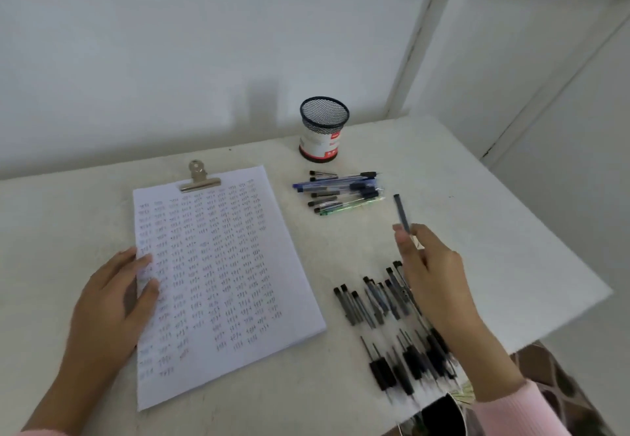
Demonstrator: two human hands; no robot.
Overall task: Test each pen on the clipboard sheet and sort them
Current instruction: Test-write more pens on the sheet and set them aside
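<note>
The clipboard sheet [218, 275], covered in rows of small pen marks, lies on the white table under a metal clip [199, 176]. My left hand [117, 302] rests flat on the sheet's left edge. My right hand [431, 275] is lifted over the table to the right of the sheet and pinches a dark pen [401, 214] that points up and away. Under that hand lies a pile of dark pens [392, 326]. A smaller group of blue, black and green pens [341, 193] lies beyond it, near the sheet's upper right corner.
A black mesh pen cup [323, 128] with a red and white label stands at the back of the table [494, 248]. The table's right edge runs diagonally close to my right arm. A dark object [443, 415] sits at the front edge below the pile.
</note>
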